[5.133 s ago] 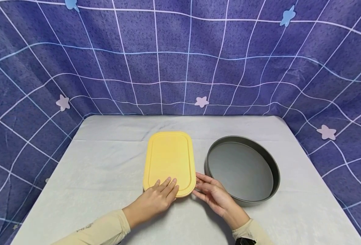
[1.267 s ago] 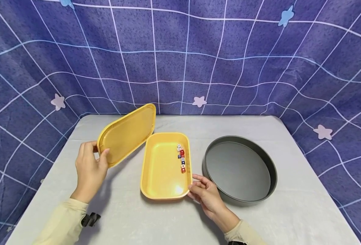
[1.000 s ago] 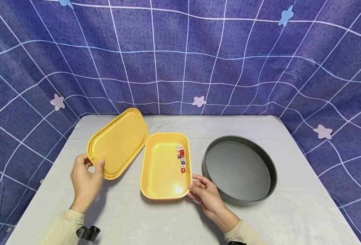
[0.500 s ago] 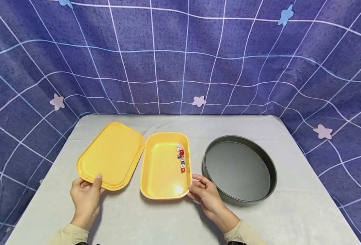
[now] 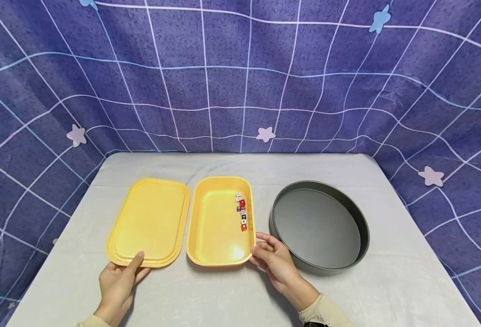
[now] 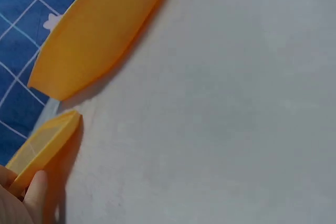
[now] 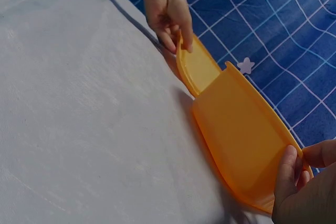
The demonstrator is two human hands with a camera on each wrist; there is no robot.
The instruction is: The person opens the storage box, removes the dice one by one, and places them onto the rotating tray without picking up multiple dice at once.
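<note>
My left hand (image 5: 117,286) pinches the near edge of a yellow lid (image 5: 152,218), thumb on top. The lid's ridged inner side faces up, and it lies nearly level, close over the table left of the box. In the left wrist view, shadow shows under the held lid edge (image 6: 52,137). An open yellow rectangular box (image 5: 218,227) stands in the middle. Several small dice (image 5: 242,213), white, red and blue, lie in a line along its right inner wall. At the box's near right corner my right hand (image 5: 277,265) grips the rim between thumb and fingers (image 7: 286,174).
A round dark grey cake pan (image 5: 318,227) stands right of the box, close to my right hand. A pale cloth covers the table (image 5: 232,299). Behind and at both sides hangs a blue-purple curtain (image 5: 224,91) with grid lines and stars.
The lid has come off the box, exposing the dice. My left hand has carried it left, then lowered and levelled it. My right hand has stayed at the box's corner, now gripping its rim.
</note>
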